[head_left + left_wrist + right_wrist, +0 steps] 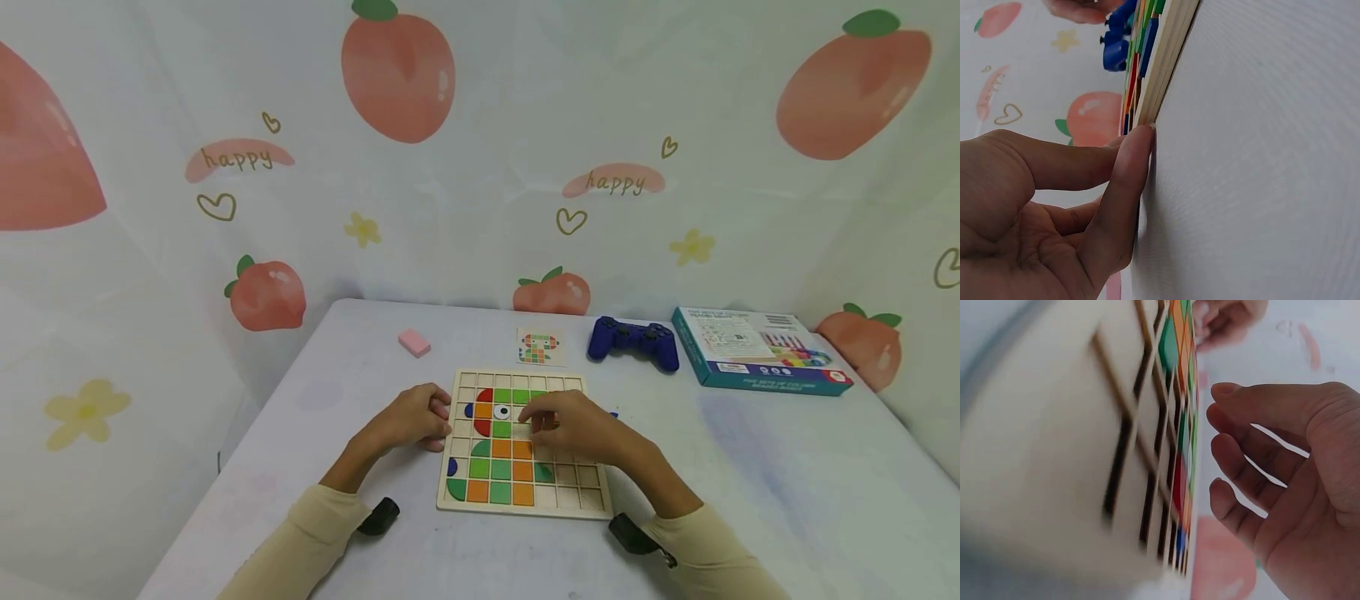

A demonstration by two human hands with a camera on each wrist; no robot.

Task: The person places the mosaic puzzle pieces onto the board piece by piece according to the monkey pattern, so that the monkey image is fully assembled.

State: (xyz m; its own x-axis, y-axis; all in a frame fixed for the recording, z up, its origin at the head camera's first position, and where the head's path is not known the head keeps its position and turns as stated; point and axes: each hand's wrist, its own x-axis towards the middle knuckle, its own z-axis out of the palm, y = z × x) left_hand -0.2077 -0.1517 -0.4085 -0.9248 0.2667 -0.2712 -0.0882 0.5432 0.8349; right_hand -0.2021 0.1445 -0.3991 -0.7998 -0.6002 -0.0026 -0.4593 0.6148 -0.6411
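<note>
A wooden grid board (590,500) lies on the table with coloured tiles in many of its cells. The tiles are red, orange, green and blue, and a white eye tile (502,412) sits near the upper left. My left hand (416,417) pinches the board's left edge; in the left wrist view the fingertips touch the board's side (1166,62). Above the board's upper middle hovers my right hand (573,423), fingers loosely bent. No tile shows between those fingers (1229,450) in the right wrist view. The right hand hides some cells beneath it.
Behind the board lies a small pattern card (540,348). A blue game controller (633,340) and a flat box (757,350) are at the back right, a pink block (414,342) at the back left. Something blue (615,414) peeks out beside the right wrist.
</note>
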